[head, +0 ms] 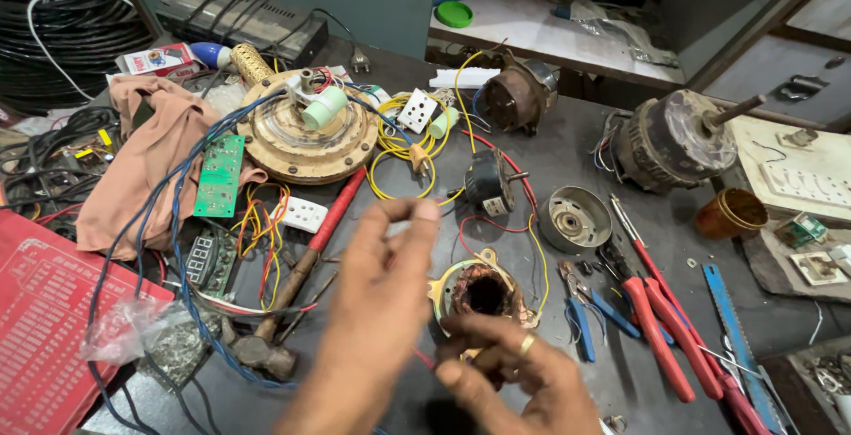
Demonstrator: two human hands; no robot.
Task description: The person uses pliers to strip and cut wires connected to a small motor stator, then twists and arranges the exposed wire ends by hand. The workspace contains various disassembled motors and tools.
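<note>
My left hand (377, 302) is raised over the middle of the dark workbench (567, 156), thumb and fingertips pinched together. Motion blur hides whether anything thin sits between them. My right hand (519, 377), with a ring on one finger, curls around the near edge of a small motor stator (483, 286) with copper windings and a brass-coloured frame. Red and yellow wires (532, 222) run from the stator to a small black motor part (487, 182) behind it.
A round fan motor base (306, 129) and a green circuit board (218, 175) lie left. A hammer (292, 284) lies beside my left hand. Red-handled pliers (656, 320), blue-handled cutters (581, 315), a metal cap (574, 219) and a larger motor (669, 138) lie right.
</note>
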